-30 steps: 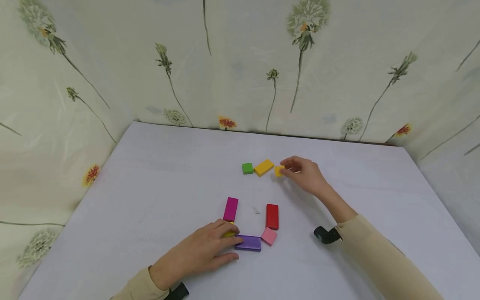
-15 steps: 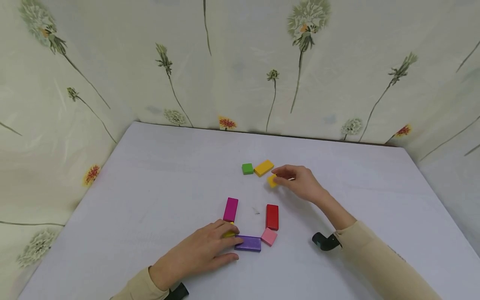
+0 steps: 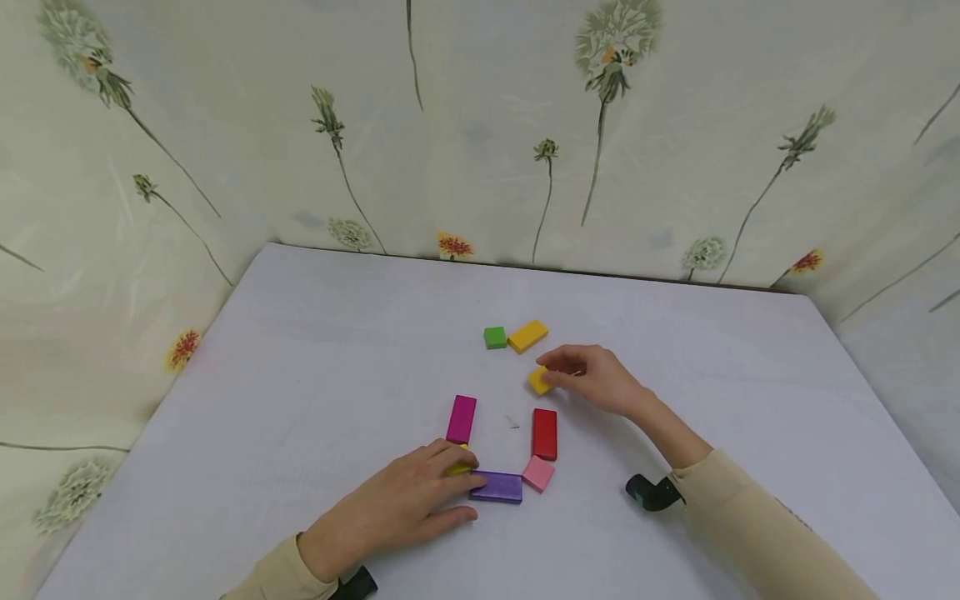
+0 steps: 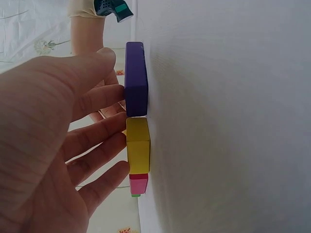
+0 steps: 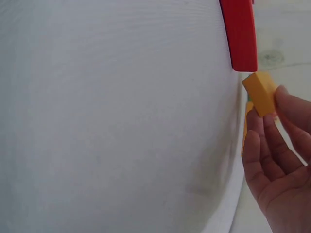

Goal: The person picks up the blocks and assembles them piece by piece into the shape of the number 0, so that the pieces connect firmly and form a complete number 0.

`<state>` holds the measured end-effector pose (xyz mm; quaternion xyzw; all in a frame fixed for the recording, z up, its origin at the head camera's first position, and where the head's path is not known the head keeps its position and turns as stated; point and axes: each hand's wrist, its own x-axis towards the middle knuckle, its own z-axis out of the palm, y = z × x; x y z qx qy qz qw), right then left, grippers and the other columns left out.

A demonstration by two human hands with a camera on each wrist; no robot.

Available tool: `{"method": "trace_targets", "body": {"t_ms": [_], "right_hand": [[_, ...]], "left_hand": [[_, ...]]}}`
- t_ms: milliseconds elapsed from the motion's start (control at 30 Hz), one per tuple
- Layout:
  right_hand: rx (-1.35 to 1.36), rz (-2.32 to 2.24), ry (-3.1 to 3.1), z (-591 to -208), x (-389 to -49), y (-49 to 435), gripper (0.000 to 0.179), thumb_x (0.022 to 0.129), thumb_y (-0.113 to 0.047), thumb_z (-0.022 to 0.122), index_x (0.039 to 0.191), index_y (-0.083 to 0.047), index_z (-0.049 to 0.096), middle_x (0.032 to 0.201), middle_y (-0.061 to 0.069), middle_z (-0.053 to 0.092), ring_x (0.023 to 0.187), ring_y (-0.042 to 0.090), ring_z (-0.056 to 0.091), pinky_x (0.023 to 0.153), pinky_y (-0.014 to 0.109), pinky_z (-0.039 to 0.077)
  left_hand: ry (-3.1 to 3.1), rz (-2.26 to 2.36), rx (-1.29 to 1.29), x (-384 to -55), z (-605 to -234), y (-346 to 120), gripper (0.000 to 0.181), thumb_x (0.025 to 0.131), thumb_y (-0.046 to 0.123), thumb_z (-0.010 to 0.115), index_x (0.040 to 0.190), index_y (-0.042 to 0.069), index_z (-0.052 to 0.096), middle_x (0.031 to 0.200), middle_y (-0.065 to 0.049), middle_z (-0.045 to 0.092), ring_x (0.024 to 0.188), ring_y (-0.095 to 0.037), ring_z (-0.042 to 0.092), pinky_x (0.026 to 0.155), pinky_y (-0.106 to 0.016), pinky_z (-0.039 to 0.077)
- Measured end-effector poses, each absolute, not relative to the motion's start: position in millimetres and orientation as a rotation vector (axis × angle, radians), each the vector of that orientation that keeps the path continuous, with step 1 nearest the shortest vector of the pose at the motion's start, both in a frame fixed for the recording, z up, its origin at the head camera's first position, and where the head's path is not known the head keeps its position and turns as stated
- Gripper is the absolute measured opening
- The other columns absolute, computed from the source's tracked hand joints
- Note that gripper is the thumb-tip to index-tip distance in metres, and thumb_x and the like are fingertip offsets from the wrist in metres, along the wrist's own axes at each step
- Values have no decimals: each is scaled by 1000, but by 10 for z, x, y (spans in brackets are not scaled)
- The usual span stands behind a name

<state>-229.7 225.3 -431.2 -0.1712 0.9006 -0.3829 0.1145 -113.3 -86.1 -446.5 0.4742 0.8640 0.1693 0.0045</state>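
My right hand [image 3: 600, 379] pinches a small yellow-orange block [image 3: 537, 381] between thumb and fingers, just beyond the red block [image 3: 545, 433]. In the right wrist view the held block [image 5: 262, 93] is tilted, close to the red block's end. My left hand [image 3: 401, 500] lies with fairly straight fingers, the tips touching the purple block [image 3: 498, 487] and a yellow block [image 4: 139, 145] mostly covered by the fingers in the head view. A magenta block [image 3: 462, 418] continues upward from the yellow one. At the purple block's right end sits a pink block [image 3: 538, 473], with the red block beyond it.
Farther back on the white tabletop [image 3: 337, 333] lie a green block [image 3: 495, 337] and a longer orange block [image 3: 528, 336], end to end. A small pale scrap or mark [image 3: 513, 422] shows between the magenta and red blocks. Flower-patterned cloth [image 3: 480, 125] hangs behind the table.
My right hand has carried the small yellow-orange block from beside the longer orange block, toward me and slightly left, turning it. The left hand and the other blocks have stayed put.
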Motion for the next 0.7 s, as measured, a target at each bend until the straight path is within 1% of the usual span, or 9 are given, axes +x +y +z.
{"method": "trace_targets", "body": {"t_ms": [200, 433, 700], "right_hand": [[-494, -1123, 2627, -4324, -2279, 2240, 31, 92, -21, 71, 120, -9, 68, 105, 2, 68, 95, 21, 60, 82, 35, 51], [-461, -1113, 2590, -4335, -2277, 2232, 32, 90, -19, 72, 120, -9, 67, 108, 5, 66, 94, 21, 63, 78, 32, 53], [-492, -1071, 2611, -4367, -2279, 2209, 28, 91, -18, 71, 117, -8, 69, 105, 6, 66, 96, 24, 62, 76, 31, 54]], "left_hand": [[2710, 531, 1481, -1133, -4464, -863, 38, 97, 43, 59, 126, 20, 67, 124, 1, 56, 117, -12, 48, 97, -28, 45], [2698, 541, 1465, -1136, -4464, -863, 38, 96, 43, 61, 126, 20, 66, 124, 2, 56, 116, -12, 49, 96, -28, 45], [2714, 540, 1482, -1133, -4479, -866, 37, 95, 42, 62, 125, 20, 67, 123, 2, 57, 115, -12, 49, 96, -27, 45]]}}
